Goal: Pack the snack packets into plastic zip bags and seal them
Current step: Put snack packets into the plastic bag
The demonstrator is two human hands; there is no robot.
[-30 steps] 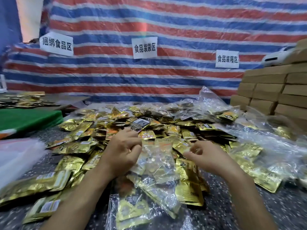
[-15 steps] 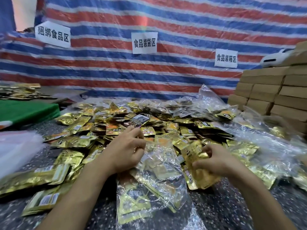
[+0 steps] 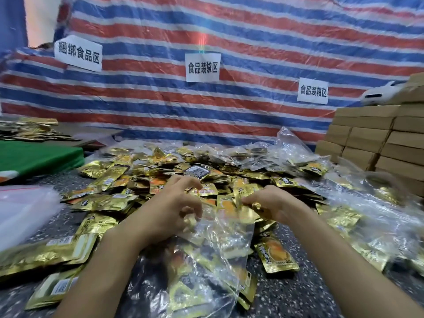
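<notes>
Glossy gold foil packets (image 3: 98, 200), clear plastic bag (image 3: 220, 244)

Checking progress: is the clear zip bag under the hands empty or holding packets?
Holding packets: gold packets show through the clear zip bag.

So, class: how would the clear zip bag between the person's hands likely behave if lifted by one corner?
The clear zip bag is probably floppy: its film is creased and sags below the left hand. It likely hangs bottom-heavy, since gold packets show through its lower end. The glossy film may be slippery.
</notes>
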